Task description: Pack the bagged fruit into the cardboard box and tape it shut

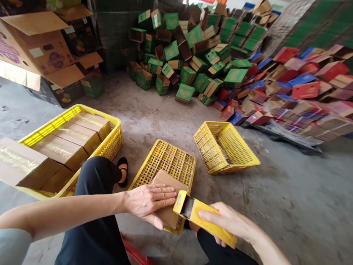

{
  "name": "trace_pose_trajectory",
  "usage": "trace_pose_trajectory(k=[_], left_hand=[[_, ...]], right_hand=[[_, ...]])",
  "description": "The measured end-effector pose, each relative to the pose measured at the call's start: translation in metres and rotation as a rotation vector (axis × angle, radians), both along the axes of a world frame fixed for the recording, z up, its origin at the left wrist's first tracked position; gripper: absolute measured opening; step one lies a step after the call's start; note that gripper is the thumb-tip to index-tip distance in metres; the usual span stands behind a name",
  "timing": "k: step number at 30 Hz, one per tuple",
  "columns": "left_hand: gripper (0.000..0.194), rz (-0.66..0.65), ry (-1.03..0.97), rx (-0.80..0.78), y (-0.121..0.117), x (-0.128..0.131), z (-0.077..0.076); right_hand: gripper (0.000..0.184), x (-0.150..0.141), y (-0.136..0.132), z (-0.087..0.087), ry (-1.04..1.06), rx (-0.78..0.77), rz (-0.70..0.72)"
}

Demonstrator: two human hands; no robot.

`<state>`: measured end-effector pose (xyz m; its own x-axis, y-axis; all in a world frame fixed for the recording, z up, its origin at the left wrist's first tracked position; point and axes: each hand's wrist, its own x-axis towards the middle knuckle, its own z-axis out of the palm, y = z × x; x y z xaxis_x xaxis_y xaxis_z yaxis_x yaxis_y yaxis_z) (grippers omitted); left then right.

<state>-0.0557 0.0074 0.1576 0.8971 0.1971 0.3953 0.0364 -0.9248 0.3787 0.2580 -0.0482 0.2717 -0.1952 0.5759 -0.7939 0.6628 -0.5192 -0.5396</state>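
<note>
My left hand [150, 200] lies flat on a small brown cardboard piece [170, 215], fingers stretched out, holding nothing. This cardboard rests on an upturned yellow plastic crate [167, 159] between my knees. My right hand [226, 220] is closed around a yellow tool that looks like a carton stapler [210, 220], with a dark opening near its front end. The tool's front reaches over the right edge of the cardboard, close to my left fingertips. Whether it touches the cardboard I cannot tell.
At left, a yellow crate [117, 133] holds several taped cartons [59, 150]. Another yellow crate [233, 145] stands tilted at right. Behind are piles of green boxes [201, 80] and red and blue boxes [305, 90], plus open cartons [38, 50]. A red plastic object [143, 259] is under me.
</note>
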Motion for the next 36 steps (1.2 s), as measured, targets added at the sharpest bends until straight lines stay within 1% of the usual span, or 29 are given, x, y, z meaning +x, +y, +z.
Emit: trace_pose_trajectory(k=[2,4,8,11,14,16,18,21,26,29,32,36], left_hand=[[0.093,-0.022,0.032,-0.026,-0.003,0.007,0.004],[0.092,-0.033,0.043,-0.051,-0.004,0.009,0.005],[0.088,-0.041,0.050,-0.089,-0.001,0.006,0.000],[0.085,-0.044,0.046,-0.093,0.001,0.006,-0.006],[0.085,-0.038,0.035,-0.087,0.001,0.007,-0.009],[0.086,-0.038,0.034,-0.093,0.001,0.006,-0.009],[0.087,-0.037,0.041,-0.100,0.000,0.004,-0.006],[0.092,-0.036,0.060,-0.084,-0.003,0.005,0.001],[0.100,-0.096,0.070,-0.038,-0.010,0.024,0.011],[0.098,-0.109,0.091,-0.026,-0.010,0.031,0.011],[0.095,-0.112,0.133,-0.016,-0.008,0.031,0.009],[0.095,-0.133,0.156,-0.001,-0.006,0.030,0.009]], right_hand=[[0.064,0.000,0.000,0.000,-0.003,-0.012,0.006],[0.064,0.001,-0.001,0.000,-0.002,-0.024,0.014],[0.062,0.007,-0.002,-0.002,0.043,-0.034,0.029],[0.062,0.023,-0.007,-0.004,0.056,-0.056,0.007],[0.067,0.044,-0.016,-0.007,-0.012,-0.067,-0.063],[0.069,0.053,-0.021,-0.009,-0.038,-0.054,-0.091],[0.068,0.054,-0.024,-0.010,-0.029,-0.046,-0.066],[0.065,0.047,-0.023,-0.011,-0.021,-0.032,-0.012],[0.062,0.043,-0.023,-0.014,-0.035,0.012,-0.043],[0.063,0.047,-0.025,-0.016,-0.019,0.007,-0.047],[0.066,0.052,-0.025,-0.017,0.037,-0.012,-0.025],[0.065,0.062,-0.028,-0.018,0.096,-0.036,-0.006]])
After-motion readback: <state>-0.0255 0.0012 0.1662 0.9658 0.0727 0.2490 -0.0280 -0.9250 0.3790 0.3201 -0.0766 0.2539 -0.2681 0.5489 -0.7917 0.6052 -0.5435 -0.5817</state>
